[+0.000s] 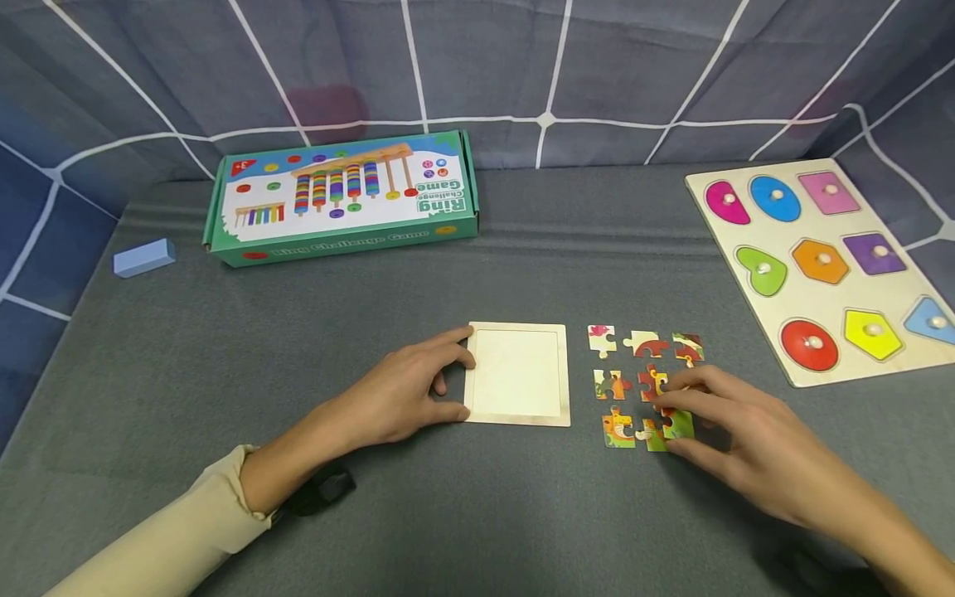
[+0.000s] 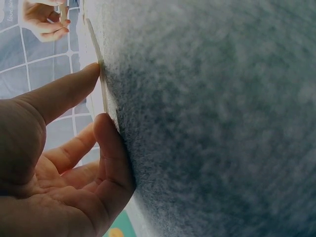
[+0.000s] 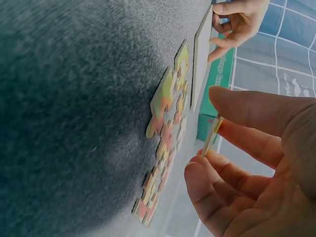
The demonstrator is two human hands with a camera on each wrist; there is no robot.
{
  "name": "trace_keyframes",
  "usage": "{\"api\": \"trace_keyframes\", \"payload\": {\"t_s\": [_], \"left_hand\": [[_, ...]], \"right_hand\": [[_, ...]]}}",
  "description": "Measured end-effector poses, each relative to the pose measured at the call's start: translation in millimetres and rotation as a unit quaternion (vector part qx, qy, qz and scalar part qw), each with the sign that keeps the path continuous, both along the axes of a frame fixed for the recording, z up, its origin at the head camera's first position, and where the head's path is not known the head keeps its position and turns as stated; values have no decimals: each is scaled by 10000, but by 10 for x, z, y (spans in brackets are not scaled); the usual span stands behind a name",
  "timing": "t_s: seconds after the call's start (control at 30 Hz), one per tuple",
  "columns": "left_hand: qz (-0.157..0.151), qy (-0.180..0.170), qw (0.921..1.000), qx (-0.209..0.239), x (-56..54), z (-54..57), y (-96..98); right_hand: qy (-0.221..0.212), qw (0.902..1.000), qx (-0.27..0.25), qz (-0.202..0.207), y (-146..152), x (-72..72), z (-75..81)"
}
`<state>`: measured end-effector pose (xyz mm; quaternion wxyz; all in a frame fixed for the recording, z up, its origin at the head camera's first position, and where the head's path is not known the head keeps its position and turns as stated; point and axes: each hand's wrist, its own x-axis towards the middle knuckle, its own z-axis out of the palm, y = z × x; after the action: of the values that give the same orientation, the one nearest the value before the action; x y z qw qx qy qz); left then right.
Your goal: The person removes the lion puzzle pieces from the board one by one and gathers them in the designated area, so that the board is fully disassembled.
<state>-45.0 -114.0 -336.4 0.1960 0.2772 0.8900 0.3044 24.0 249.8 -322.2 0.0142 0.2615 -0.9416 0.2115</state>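
Observation:
A square wooden puzzle tray with a raised rim lies flat on the table. My left hand holds it at its left edge, the thumb near the lower corner and the fingers farther up. To the tray's right, jigsaw pieces with bright printed pictures lie in loose rows. Just above their right side is my right hand. The right wrist view shows that hand pinching a small puzzle piece edge-on between thumb and fingers, clear of the table; its printed face cannot be made out.
A green Ring Challenge Game box lies at the back left, with a light blue block left of it. On the right is a wooden board of coloured knobbed shapes. A grid-patterned blue cloth hangs behind the grey tabletop.

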Motion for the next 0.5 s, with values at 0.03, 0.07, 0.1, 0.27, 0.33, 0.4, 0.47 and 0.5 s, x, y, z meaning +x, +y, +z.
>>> {"api": "trace_keyframes", "payload": {"t_s": [0.03, 0.07, 0.1, 0.27, 0.33, 0.4, 0.47, 0.5], "left_hand": [[1, 0, 10000, -1, -1, 0, 0], [-1, -2, 10000, 4, -1, 0, 0], [-4, 1, 10000, 8, -2, 0, 0], [-15, 34, 10000, 31, -3, -3, -3], [-18, 49, 10000, 32, -1, -4, -3], [-22, 58, 10000, 33, -1, -4, -2], [-21, 56, 10000, 38, -1, -4, -2], [-22, 52, 10000, 46, -1, -3, -1]], "right_hand": [[17, 10000, 19, -3, 12, 7, -4], [25, 10000, 51, -18, 24, 12, -7], [29, 10000, 51, -22, 37, 17, -10], [21, 10000, 63, -26, 94, 41, -25], [14, 10000, 96, -20, 117, 48, -28], [11, 9999, 137, -4, 141, 56, -35], [-7, 9999, 165, 33, 168, 65, -45], [-23, 9999, 156, 61, 183, 69, -52]]}}
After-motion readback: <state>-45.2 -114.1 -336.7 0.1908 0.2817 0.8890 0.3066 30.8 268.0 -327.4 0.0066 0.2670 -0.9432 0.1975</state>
